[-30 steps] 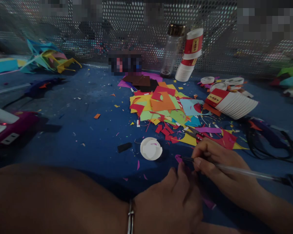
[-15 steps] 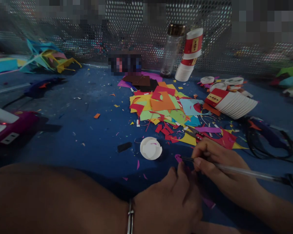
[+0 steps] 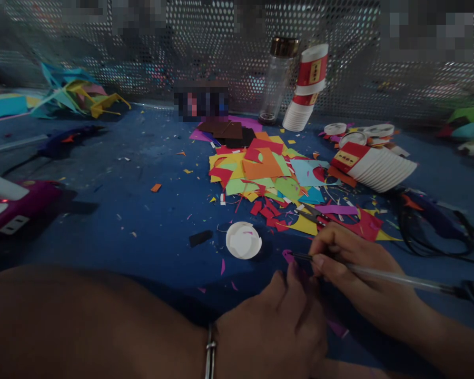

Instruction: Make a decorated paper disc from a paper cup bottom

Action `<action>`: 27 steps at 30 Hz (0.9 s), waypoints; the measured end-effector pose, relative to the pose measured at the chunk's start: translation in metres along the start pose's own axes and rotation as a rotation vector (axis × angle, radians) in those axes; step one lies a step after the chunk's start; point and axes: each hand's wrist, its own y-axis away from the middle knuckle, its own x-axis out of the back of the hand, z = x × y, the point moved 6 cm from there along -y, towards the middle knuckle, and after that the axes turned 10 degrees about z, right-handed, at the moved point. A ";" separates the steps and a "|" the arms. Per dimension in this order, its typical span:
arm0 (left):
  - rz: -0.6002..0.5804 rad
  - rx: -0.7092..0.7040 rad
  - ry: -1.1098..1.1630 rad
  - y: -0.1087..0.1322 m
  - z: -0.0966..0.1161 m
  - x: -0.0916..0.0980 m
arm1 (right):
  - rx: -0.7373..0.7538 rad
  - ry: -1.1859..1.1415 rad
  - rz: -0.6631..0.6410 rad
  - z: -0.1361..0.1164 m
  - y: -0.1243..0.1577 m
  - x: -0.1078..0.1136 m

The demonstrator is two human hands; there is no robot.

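My right hand (image 3: 351,263) is closed round a pen with a clear barrel (image 3: 391,278), its dark point aimed left. That point meets a small purple paper piece (image 3: 287,255) on the blue table. My left hand (image 3: 276,321), with a silver bracelet at its wrist, is closed with its fingertips pressed on the purple paper. Most of that paper lies hidden under the hand; a purple end also shows between the two forearms. Beyond my left hand sits a shallow white paper cup bottom (image 3: 244,240) with a purple scrap in it. Scissors (image 3: 313,215) lie just past my right hand.
A heap of coloured paper (image 3: 260,163) spreads over the middle. Stacked paper cups (image 3: 375,166) lie at right, near a glue gun (image 3: 430,210) with cable. Upright cups (image 3: 308,87) and a clear bottle (image 3: 278,79) stand at back. A purple power strip (image 3: 27,205) is at left.
The view has shifted very slightly. Both hands, the pen and the purple paper keep nearly the same places.
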 end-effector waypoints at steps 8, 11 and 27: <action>-0.017 0.007 0.003 0.001 0.001 -0.003 | 0.019 0.002 0.010 0.000 0.000 0.001; -0.031 -0.002 0.005 0.002 0.003 -0.005 | 0.039 0.018 0.019 -0.001 -0.001 0.001; -0.031 -0.004 0.017 0.003 0.002 -0.004 | 0.043 0.019 0.020 -0.001 -0.001 0.001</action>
